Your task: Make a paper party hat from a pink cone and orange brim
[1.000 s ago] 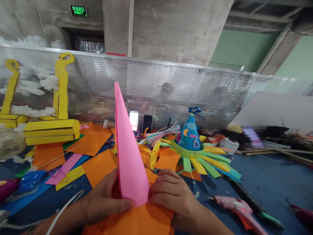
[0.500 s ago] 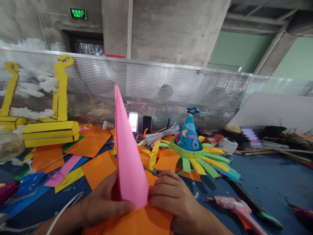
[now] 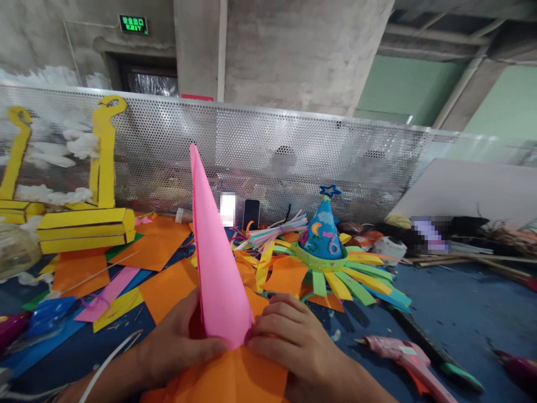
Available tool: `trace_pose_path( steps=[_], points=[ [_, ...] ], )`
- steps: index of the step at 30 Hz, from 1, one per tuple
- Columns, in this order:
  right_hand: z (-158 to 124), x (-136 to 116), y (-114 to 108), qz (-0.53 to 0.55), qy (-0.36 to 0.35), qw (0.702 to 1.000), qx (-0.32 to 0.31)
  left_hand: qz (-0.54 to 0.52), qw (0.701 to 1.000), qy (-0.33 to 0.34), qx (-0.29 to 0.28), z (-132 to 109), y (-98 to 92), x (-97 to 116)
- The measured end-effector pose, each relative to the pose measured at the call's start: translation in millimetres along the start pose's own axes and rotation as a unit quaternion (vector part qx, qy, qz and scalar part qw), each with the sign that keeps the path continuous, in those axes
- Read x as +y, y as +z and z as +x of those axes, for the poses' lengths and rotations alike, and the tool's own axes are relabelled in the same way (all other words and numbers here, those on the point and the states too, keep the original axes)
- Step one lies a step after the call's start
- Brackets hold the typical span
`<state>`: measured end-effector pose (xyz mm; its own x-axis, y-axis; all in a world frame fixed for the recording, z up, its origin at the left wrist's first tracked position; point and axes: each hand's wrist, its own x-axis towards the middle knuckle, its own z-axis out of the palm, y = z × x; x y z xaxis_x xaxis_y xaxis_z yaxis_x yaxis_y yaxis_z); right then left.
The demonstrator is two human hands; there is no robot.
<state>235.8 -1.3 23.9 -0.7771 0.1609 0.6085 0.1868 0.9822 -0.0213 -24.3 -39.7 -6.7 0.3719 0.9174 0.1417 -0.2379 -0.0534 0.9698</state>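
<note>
A pink paper cone stands point-up between the person's two hands, and it now leans further to the left than it did half a second ago, its tip tilted toward the yellow paper structures. The left hand grips the cone's lower left side, its fingers closed and lying almost flat along the base. The right hand has slid inward and now sits tighter against the lower right side, its fingers curled over the paper, so the two sets of fingertips nearly meet at the bottom of the cone. Both hands hold the cone firmly, with no wide spread of the fingers. Beneath the cone and partly under both hands lies a sheet of orange paper, its edge now sitting a little lower in view. Ahead on the blue work surface, a finished blue party hat with a star on top stands in a ring of yellow, green and blue paper strips, well apart from the hands. A pink hot glue gun lies to the lower right, and loose orange paper sheets cover the left side. The whole scene sits slightly further left in view, as the head has turned a little.
</note>
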Motion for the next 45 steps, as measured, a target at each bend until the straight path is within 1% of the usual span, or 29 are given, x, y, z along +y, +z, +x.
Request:
trace_pose_path(
  steps=[2, 7, 13, 15, 17, 19, 22, 24, 26, 34, 36, 38, 41, 43, 45],
  points=[
    [-0.7, 0.0, 0.7, -0.009, 0.0, 1.0, 0.005, -0.008, 1.0, 0.003, -0.005, -0.6, 0.8, -1.0],
    [-3.9, 2.3, 4.4, -0.005, -0.015, 1.0, 0.005, 0.01, 1.0, 0.004, -0.012, -0.4, 1.6, -2.6],
    [-5.9, 2.1, 7.8, -0.004, -0.006, 1.0, -0.01, 0.027, 0.999, 0.012, -0.026, -0.7, -0.5, -3.7],
    [-5.1, 1.2, 7.9, -0.001, 0.0, 1.0, -0.003, 0.042, 0.999, 0.013, -0.021, -1.5, -0.9, -3.4],
    [-3.8, 0.6, 8.0, -0.008, 0.006, 1.0, 0.014, 0.059, 0.998, 0.013, 0.005, -1.9, -1.0, -2.3],
    [-2.6, 0.5, 8.5, -0.026, 0.009, 0.999, 0.028, 0.089, 0.995, 0.005, 0.047, -1.7, -0.9, -0.3],
    [-1.4, -0.6, 10.1, -0.052, 0.004, 0.998, 0.038, 0.16, 0.981, -0.005, 0.108, -0.7, -0.3, 3.2],
    [-0.6, -2.3, 11.7, -0.059, -0.003, 0.998, 0.037, 0.202, 0.97, -0.007, 0.135, -0.1, 0.1, 4.7],
    [0.3, -4.4, 13.2, -0.062, -0.004, 0.998, 0.033, 0.227, 0.963, -0.007, 0.145, 0.1, 0.1, 4.9],
    [2.5, -7.3, 18.2, -0.056, 0.003, 0.998, 0.008, 0.256, 0.957, -0.003, 0.137, -0.8, -2.2, 0.0],
    [2.1, -6.9, 18.7, -0.048, 0.003, 0.999, 0.01, 0.237, 0.962, 0.0, 0.132, -0.8, -2.5, -1.2],
    [1.4, -5.3, 17.8, -0.042, 0.01, 0.999, 0.027, 0.197, 0.972, 0.01, 0.126, -0.9, -4.8, -2.0],
    [-0.7, 0.7, 13.3, -0.048, 0.029, 0.996, 0.063, 0.139, 0.986, 0.016, 0.09, -2.1, -14.0, -1.5],
    [-2.8, 6.8, 9.0, -0.056, 0.037, 0.995, 0.079, 0.127, 0.99, 0.008, 0.058, -3.7, -22.0, -0.1],
    [-5.0, 12.2, 4.8, -0.058, 0.034, 0.995, 0.08, 0.129, 0.991, 0.004, 0.031, -5.5, -28.4, 1.2]
  ],
)
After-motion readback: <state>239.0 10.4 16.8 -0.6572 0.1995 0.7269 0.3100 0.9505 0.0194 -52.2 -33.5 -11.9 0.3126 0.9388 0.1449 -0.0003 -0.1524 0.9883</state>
